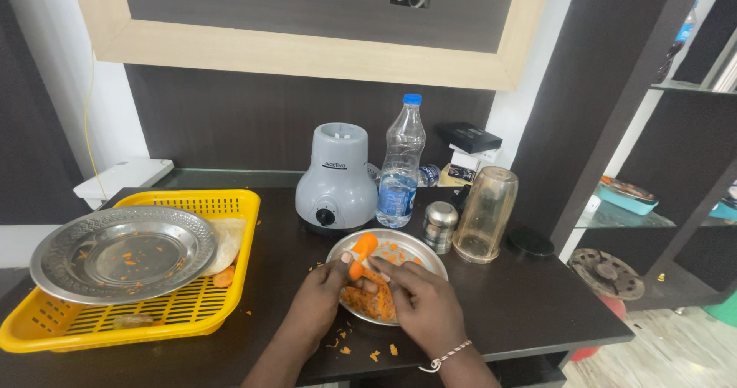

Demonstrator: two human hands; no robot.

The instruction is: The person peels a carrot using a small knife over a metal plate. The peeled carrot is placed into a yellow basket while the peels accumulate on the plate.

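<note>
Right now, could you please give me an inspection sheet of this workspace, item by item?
Surface: dark table with orange scraps scattered near the front edge.
Job's things: carrot held over a small steel plate of peelings.
Clutter: yellow basket carrying a large steel plate, grey blender base, water bottle, small steel jar, clear jar upside down, black lid.
Grippers: left hand grips the carrot; right hand works against it, any tool hidden.
Cables: yellow wire down the left wall.
Surroundings: dark wall panel, glass shelves at right.
</note>
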